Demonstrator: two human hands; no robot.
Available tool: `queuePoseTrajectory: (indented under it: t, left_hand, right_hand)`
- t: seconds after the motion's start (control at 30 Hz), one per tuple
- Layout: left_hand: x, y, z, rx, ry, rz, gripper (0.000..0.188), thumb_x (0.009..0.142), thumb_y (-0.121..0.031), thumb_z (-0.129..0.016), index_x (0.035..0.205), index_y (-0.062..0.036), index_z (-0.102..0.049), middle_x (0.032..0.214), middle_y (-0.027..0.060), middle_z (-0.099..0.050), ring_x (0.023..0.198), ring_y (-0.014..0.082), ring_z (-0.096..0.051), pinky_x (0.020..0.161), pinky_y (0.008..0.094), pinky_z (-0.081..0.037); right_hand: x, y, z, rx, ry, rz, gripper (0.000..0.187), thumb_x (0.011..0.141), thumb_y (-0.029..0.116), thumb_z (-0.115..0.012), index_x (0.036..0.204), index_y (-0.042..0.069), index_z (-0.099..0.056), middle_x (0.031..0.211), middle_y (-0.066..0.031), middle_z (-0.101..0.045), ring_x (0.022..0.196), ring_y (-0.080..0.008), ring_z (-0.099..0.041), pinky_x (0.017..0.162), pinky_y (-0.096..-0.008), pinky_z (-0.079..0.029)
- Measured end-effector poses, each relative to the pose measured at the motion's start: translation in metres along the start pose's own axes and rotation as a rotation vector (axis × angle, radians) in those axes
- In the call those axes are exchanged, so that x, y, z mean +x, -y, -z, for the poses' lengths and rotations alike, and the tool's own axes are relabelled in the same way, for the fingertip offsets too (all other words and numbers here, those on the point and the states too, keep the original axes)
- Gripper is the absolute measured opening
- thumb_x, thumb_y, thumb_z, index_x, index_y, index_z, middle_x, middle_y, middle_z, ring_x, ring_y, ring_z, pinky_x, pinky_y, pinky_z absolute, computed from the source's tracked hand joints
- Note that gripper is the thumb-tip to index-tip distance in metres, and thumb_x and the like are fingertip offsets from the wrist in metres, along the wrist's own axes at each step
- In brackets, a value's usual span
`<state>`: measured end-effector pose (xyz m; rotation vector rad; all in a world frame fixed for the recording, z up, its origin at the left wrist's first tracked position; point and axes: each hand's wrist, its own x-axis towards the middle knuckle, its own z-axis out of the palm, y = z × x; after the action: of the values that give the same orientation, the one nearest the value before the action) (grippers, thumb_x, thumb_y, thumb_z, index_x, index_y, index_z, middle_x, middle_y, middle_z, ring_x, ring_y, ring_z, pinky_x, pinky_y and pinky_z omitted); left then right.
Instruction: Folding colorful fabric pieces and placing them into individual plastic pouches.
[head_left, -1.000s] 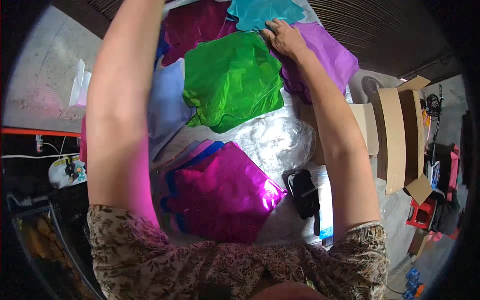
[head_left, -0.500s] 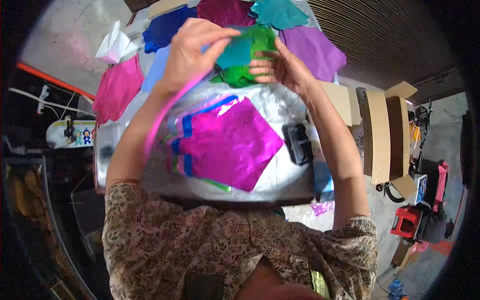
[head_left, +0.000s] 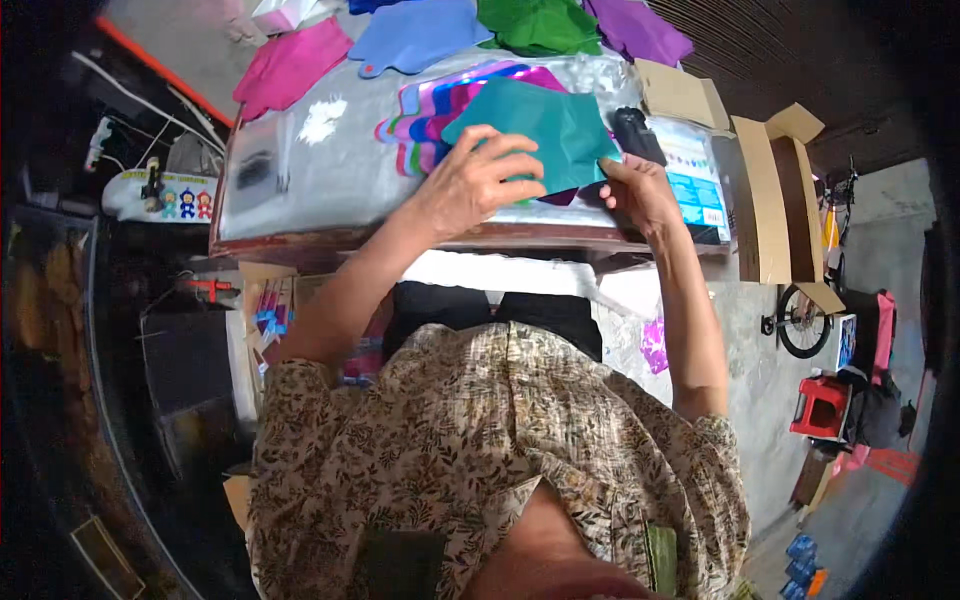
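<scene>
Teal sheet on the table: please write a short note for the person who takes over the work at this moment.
Left hand: lies flat on the teal foil sheet, fingers spread, pressing it down.
Right hand: pinches the sheet's near right corner.
The teal sheet lies on top of a stack of shiny foil sheets with magenta, blue and green edges, on the table covered in clear plastic.
Done: teal sheet set on the stack.
Left: pink, blue, green and purple sheets lie single at the far edge.
</scene>
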<state>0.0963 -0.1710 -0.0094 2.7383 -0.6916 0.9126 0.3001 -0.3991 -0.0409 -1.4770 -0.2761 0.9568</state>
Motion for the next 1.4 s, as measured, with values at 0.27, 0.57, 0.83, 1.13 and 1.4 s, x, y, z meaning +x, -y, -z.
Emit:
queuePoseTrajectory:
  t: [0.27, 0.57, 0.83, 1.13, 1.4]
  left_hand:
    - [-0.015, -0.116, 0.095, -1.515, -0.291, 0.323, 0.031, 0.092, -0.004, -0.055, 0.122, -0.0026, -0.063, 0.118, 0.0121, -0.066, 0.116, 0.0216, -0.06, 0.102, 0.039, -0.046]
    - [-0.009, -0.154, 0.104, -2.035, -0.585, 0.036, 0.014, 0.094, -0.02, -0.067, 0.103, -0.0084, -0.069, 0.106, 0.0265, -0.066, 0.093, 0.036, -0.066, 0.085, 0.0399, -0.053]
    - [-0.024, -0.141, 0.095, -1.856, -0.542, 0.262, 0.014, 0.094, -0.015, -0.065, 0.104, -0.0066, -0.068, 0.106, 0.0215, -0.067, 0.094, 0.0306, -0.066, 0.086, 0.0379, -0.053]
    - [-0.027, -0.12, 0.077, -1.678, -0.461, 0.476, 0.014, 0.094, -0.01, -0.063, 0.106, -0.0047, -0.068, 0.107, 0.016, -0.069, 0.095, 0.0245, -0.066, 0.086, 0.0355, -0.052]
    - [-0.066, -0.084, 0.09, -1.481, -0.401, 0.625, 0.016, 0.093, -0.005, -0.06, 0.107, -0.0029, -0.067, 0.107, 0.011, -0.07, 0.096, 0.0191, -0.066, 0.087, 0.0334, -0.052]
  right_hand:
    - [-0.032, -0.021, -0.035, -0.121, -0.267, 0.352, 0.014, 0.094, 0.013, -0.072, 0.094, 0.002, -0.065, 0.075, -0.0047, -0.066, 0.06, -0.0134, -0.066, 0.052, -0.0271, -0.053]
    - [-0.016, -0.015, -0.051, 0.067, -0.287, 0.484, 0.01, 0.094, 0.006, -0.069, 0.093, -0.002, -0.063, 0.081, -0.0081, -0.067, 0.07, -0.0207, -0.072, 0.06, -0.0298, -0.059]
    - [-0.002, -0.025, -0.075, 0.123, -0.262, 0.363, 0.02, 0.093, 0.005, -0.067, 0.108, -0.008, -0.061, 0.097, -0.015, -0.069, 0.081, -0.0266, -0.074, 0.069, -0.0294, -0.061]
    - [-0.001, -0.023, -0.073, 0.052, -0.28, 0.27, 0.015, 0.092, 0.002, -0.068, 0.103, -0.006, -0.06, 0.093, -0.0184, -0.07, 0.078, -0.0271, -0.075, 0.067, -0.0309, -0.063]
    - [-0.011, -0.023, -0.071, -0.038, -0.281, 0.16, 0.016, 0.093, 0.004, -0.067, 0.103, -0.006, -0.06, 0.088, -0.0198, -0.072, 0.076, -0.0235, -0.075, 0.069, -0.0295, -0.062]
